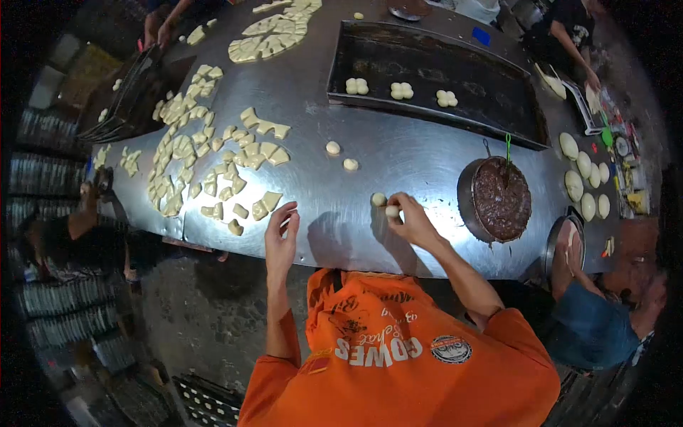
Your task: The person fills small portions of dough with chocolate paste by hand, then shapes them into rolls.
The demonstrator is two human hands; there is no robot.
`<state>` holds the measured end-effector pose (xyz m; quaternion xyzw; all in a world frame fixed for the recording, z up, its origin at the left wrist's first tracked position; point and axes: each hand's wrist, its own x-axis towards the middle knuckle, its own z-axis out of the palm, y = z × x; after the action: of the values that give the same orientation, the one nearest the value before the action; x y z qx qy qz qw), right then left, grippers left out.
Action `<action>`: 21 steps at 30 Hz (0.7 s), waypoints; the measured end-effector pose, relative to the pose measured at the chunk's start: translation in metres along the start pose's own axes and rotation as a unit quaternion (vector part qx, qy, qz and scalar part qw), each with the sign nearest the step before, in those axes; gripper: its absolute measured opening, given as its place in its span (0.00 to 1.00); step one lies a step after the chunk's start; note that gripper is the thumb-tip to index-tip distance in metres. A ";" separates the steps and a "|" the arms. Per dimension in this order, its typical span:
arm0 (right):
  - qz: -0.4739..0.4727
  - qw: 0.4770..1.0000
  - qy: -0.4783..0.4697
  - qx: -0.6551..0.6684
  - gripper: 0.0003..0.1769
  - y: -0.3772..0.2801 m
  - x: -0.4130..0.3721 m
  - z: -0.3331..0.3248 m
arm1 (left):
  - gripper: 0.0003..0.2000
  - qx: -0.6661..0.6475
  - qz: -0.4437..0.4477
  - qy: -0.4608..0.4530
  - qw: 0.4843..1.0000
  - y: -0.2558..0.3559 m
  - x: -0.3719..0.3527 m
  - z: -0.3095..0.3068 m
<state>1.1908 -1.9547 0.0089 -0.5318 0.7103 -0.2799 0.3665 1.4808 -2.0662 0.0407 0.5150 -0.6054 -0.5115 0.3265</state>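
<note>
My right hand (413,222) pinches a small pale dough ball (392,211) at the near side of the metal table. Right beside it lies another dough ball (378,199). Two more balls, one of them a round dough piece (351,164), sit farther in. My left hand (282,231) hovers by the table's front edge, fingers curved and apart, with nothing in it. Close to its left are cut dough pieces (267,205), several of them scattered. To the right of my right hand stands a round pan of dark brown filling (501,199) with a green-handled tool (508,149) in it.
A large dark baking tray (441,67) across the table holds three dough clusters (401,91). Larger dough rounds (585,165) lie at the right. Sheets of cut dough (274,35) spread at the back left, near stacked trays (135,92). Other people work around the table.
</note>
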 end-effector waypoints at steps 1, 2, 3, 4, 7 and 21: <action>0.002 1.000 0.003 0.000 0.19 0.003 0.007 -0.004 | 0.16 0.000 0.014 -0.026 1.000 -0.003 0.009 0.007; -0.029 0.999 0.012 -0.042 0.20 0.009 0.016 -0.005 | 0.16 -0.001 0.029 -0.051 0.998 -0.006 0.018 0.015; -0.062 0.994 0.021 -0.085 0.21 0.015 0.022 -0.004 | 0.16 -0.006 0.035 -0.067 0.997 -0.009 0.027 0.026; -0.062 0.994 0.022 -0.086 0.21 0.020 0.029 -0.001 | 0.16 -0.007 0.064 -0.079 0.995 -0.021 0.040 0.039; -0.064 0.995 -0.001 -0.081 0.25 0.024 0.039 0.003 | 0.17 0.017 0.092 -0.106 0.990 -0.045 0.068 0.075; 0.044 0.924 0.155 0.347 0.24 -0.018 0.001 -0.035 | 0.15 -0.202 -0.018 -0.234 0.951 0.022 0.065 0.160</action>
<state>1.1718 -1.9602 0.0428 -0.2891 0.6395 -0.5714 0.4255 1.3098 -2.0845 0.0110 0.3150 -0.5396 -0.7351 0.2631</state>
